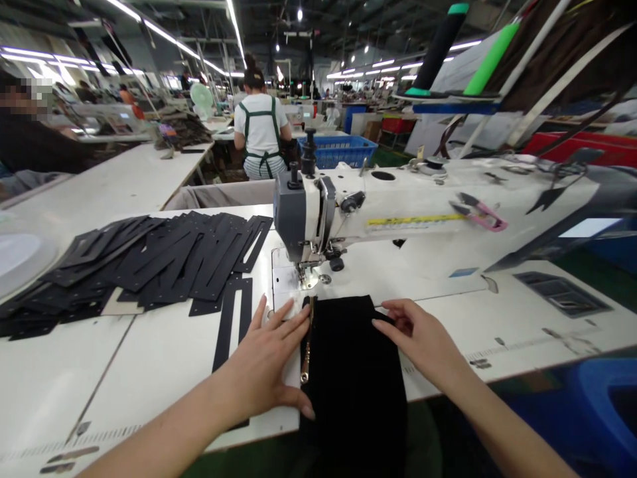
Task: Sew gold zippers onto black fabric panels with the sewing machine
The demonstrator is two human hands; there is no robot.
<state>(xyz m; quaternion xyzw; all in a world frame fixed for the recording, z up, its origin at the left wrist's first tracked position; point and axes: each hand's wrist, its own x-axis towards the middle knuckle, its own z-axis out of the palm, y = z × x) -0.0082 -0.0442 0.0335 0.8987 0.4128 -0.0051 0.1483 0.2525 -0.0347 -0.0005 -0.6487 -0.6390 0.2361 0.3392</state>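
Note:
A black fabric piece [358,358] lies in front of the sewing machine [398,206] and hangs over the table's near edge. Along its left side runs a zipper [308,338] with gold-coloured teeth and a metal pull. My left hand [269,358] rests with fingers spread, its fingertips on the fabric's left edge beside the zipper. At the fabric's upper right edge, my right hand [411,335] pinches the cloth between thumb and fingers. The needle and presser foot [306,275] stand just beyond the fabric's top edge.
Left of the machine lies a heap of black slotted pieces [169,259], one slotted strip [233,325] beside my left hand. Snips [480,212] rest on the machine arm. Thread cones [440,50] stand at upper right. A co-worker [259,126] faces away, near a blue basket [338,151].

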